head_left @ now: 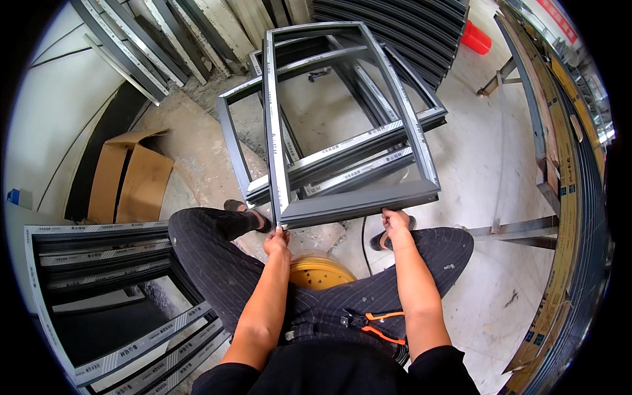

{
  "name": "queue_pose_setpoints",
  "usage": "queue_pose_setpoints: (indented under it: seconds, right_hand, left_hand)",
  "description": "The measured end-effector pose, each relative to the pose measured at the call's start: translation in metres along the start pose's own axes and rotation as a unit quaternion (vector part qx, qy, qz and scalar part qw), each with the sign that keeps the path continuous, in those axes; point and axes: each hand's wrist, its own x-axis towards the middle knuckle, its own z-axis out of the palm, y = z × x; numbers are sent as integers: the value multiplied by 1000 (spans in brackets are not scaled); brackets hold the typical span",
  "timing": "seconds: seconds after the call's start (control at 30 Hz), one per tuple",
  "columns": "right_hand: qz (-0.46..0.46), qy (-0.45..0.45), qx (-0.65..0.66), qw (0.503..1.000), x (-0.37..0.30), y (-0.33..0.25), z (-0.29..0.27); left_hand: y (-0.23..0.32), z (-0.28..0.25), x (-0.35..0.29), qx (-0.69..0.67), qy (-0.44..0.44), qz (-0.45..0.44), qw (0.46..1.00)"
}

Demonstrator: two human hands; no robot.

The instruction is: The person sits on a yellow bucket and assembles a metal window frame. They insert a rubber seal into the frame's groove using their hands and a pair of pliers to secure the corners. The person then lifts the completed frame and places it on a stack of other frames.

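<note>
As you sit, your left hand (276, 241) and right hand (395, 222) each grip the grey aluminium window frame's (352, 125) near rail, frame stretching away from you.

Both forearms reach forward over the knees, left hand (276, 242) and right hand (395, 222) with fingers curled closed.

Dusty concrete floor (474, 151), white wall (46, 118)
</note>
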Motion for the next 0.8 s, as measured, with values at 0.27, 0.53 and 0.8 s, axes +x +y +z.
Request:
queue_pose_setpoints:
  seconds: [0.27,0.53,0.8]
  right_hand:
    - [13,22,70,997,-12,-3,3]
    - [8,67,18,998,-2,2,-7]
    - [-402,23,-472,784,-104,-77,49]
  left_hand:
    - [-4,-2,0,-24,-49,-30,998]
    - [-24,15,-17,-14,-174,-123,977]
    - [-23,31,-29,18,-158,-159,974]
